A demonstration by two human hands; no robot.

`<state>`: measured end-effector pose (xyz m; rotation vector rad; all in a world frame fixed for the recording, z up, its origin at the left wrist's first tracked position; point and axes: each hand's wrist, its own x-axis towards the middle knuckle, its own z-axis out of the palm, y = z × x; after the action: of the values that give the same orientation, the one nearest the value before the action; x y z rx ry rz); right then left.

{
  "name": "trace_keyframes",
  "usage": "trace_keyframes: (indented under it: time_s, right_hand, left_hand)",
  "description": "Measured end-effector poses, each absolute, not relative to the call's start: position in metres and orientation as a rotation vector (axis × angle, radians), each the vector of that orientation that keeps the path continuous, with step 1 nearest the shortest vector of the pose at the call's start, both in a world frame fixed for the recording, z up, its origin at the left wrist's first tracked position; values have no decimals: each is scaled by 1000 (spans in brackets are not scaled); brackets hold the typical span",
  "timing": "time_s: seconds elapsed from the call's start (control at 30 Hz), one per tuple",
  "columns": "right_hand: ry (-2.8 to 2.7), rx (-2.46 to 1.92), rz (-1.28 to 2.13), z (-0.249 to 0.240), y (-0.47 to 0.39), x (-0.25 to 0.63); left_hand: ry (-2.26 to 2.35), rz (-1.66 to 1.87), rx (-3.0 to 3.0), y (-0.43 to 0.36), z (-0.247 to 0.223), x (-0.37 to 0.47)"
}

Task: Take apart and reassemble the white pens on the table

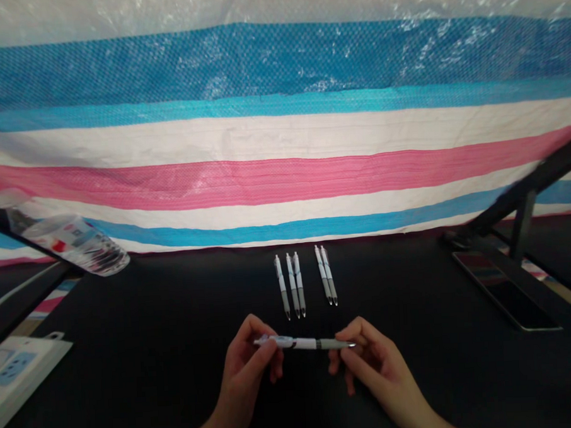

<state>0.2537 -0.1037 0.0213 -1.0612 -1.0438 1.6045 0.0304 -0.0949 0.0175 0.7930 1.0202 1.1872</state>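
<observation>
A white pen with a grey grip lies level between my two hands above the black table. My left hand pinches its clip end between thumb and forefinger. At the other end, the thumb and fingers of my right hand close around the grey grip near the silver tip, which points right. Beyond my hands, three similar pens lie side by side on the table, the left one slightly apart. To their right is a pair of matching pens, touching or nearly so. All these have their tips toward me.
A black table spreads below. At the left stand a clear plastic bottle and a white box. A dark phone lies at the right by a black bracket. A striped plastic sheet hangs behind.
</observation>
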Motion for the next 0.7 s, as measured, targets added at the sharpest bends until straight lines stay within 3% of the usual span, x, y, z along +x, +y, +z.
trace_keyframes:
  time_s: [0.33, 0.7]
  right_hand:
    - [-1358, -1298, 1488, 12, -105, 258]
    - [-1376, -1255, 1491, 19, -104, 258]
  left_hand:
    - [973, 1144, 849, -96, 17, 31]
    - [997, 1199, 817, -94, 19, 30]
